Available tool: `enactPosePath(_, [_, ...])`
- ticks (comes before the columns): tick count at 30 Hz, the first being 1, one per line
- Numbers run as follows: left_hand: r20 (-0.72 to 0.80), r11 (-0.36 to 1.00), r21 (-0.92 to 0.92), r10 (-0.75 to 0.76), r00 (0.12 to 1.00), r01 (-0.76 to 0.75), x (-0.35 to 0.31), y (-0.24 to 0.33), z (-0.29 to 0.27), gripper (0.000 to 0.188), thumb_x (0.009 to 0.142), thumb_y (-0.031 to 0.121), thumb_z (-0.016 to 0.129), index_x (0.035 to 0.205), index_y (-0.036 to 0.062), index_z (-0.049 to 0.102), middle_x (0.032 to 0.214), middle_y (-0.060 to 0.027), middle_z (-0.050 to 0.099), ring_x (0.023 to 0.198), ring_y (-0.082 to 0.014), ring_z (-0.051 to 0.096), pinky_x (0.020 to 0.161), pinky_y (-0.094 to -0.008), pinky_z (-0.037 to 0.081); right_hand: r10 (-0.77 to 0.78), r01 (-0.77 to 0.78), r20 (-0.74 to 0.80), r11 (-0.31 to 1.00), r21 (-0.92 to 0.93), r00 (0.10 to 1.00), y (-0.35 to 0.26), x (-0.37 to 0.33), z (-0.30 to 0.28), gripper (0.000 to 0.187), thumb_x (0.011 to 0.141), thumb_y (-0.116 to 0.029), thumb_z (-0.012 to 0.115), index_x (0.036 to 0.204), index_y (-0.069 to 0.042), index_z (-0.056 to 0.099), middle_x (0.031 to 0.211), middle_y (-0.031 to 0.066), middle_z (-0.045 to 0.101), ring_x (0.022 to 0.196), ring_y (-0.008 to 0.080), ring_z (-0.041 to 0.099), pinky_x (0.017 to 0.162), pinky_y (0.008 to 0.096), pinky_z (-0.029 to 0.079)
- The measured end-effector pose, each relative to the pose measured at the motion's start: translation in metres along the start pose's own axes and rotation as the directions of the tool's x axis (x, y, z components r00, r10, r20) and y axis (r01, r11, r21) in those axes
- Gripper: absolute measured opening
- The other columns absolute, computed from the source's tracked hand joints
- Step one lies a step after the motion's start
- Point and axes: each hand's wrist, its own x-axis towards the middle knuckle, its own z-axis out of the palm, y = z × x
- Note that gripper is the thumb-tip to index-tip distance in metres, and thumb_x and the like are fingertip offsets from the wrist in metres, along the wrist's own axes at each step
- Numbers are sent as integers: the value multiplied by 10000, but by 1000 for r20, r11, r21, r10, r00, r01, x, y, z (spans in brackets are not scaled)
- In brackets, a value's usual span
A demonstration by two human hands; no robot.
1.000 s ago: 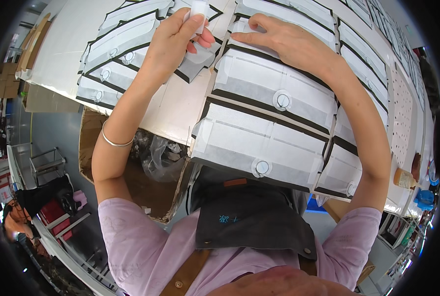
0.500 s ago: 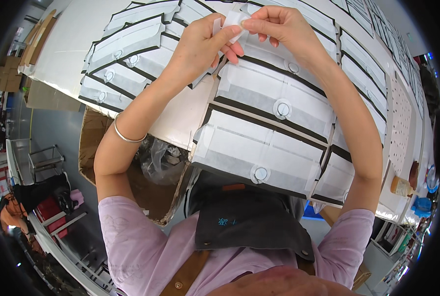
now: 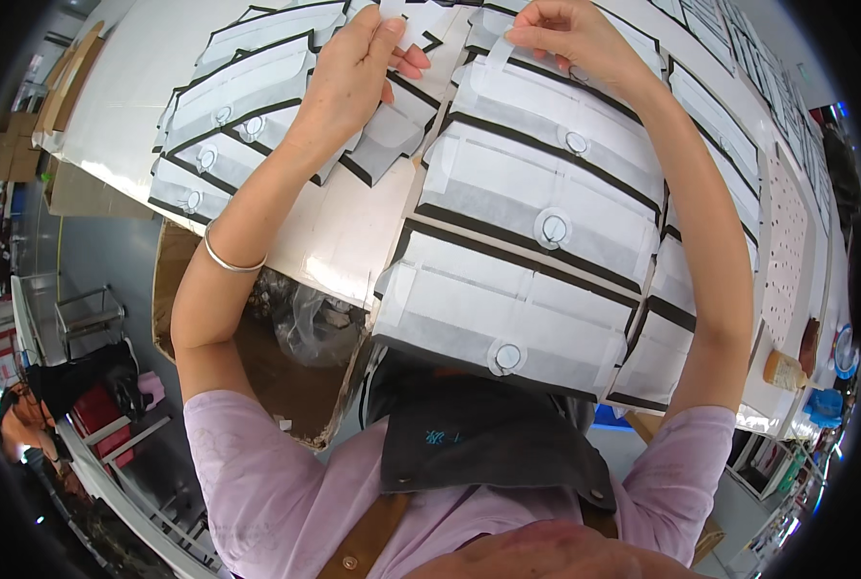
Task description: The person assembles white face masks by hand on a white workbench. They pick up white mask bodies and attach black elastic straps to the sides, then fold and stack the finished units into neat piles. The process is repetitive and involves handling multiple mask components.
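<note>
Between the thumb and fingers of my left hand (image 3: 351,77) is a small white paper piece (image 3: 409,23), over the far end of the table. My right hand (image 3: 577,39), farther right, pinches the top end of a narrow translucent white strip (image 3: 498,50). That strip hangs over the far part of a column of flat white panels with black edges. The nearest white panel (image 3: 469,299) and the white panel behind it (image 3: 507,183) each carry a round pale disc near the front edge. Grey-white pieces (image 3: 392,133) with black edges lie beside my left hand.
Overlapping stacks of similar panels (image 3: 257,82) cover the table's left side. An open cardboard box (image 3: 184,280) with clear plastic inside stands below the near left edge. At right are a perforated pale board (image 3: 785,232), an amber bottle (image 3: 784,369) and a blue object (image 3: 824,405).
My hands have moved apart: the left went left with the white paper piece, the right slightly right and away. The narrow strip now hangs separately from the right fingers.
</note>
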Motion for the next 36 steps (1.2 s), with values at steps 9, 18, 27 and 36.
enactPosePath(9, [44, 899, 406, 163, 986, -167, 19, -7, 4, 340, 1095, 322, 426, 1160, 11, 549, 1055, -140, 696, 873, -257, 625, 845, -357, 521, 24, -33, -71, 991, -130, 997, 4, 41, 0, 171, 912, -183, 748, 859, -25, 708, 705, 11, 645, 565, 60, 544, 488, 221, 405])
enactPosePath(18, [325, 658, 517, 441, 836, -548, 27, -21, 16, 317, 1047, 111, 484, 1351, 53, 551, 1385, -152, 592, 1411, -311, 438, 1142, -459, 368, 16, -26, -59, 987, -159, 998, 8, 51, -2, 161, 903, -178, 754, 883, -19, 735, 695, 12, 651, 569, 67, 561, 491, 229, 426])
enactPosePath(27, [477, 391, 663, 437, 763, -639, 27, -2, 22, 257, 933, -28, 548, 1177, 11, 618, 1321, -106, 653, 1445, -252, 406, 1201, -517, 279, -306, 235, -99, 868, -437, 947, 25, 55, 3, 165, 856, -153, 765, 920, -5, 730, 710, 39, 669, 627, 102, 577, 575, 292, 470])
enactPosePath(36, [488, 381, 657, 443, 752, -651, 22, 5, 28, 290, 835, -115, 583, 1104, -11, 615, 1330, -129, 643, 1420, -270, 442, 1194, -530, 291, -665, 475, 200, 260, -841, 719, 14, 19, 6, 141, 874, -97, 698, 1007, -50, 702, 849, 26, 649, 740, 144, 602, 633, 307, 483])
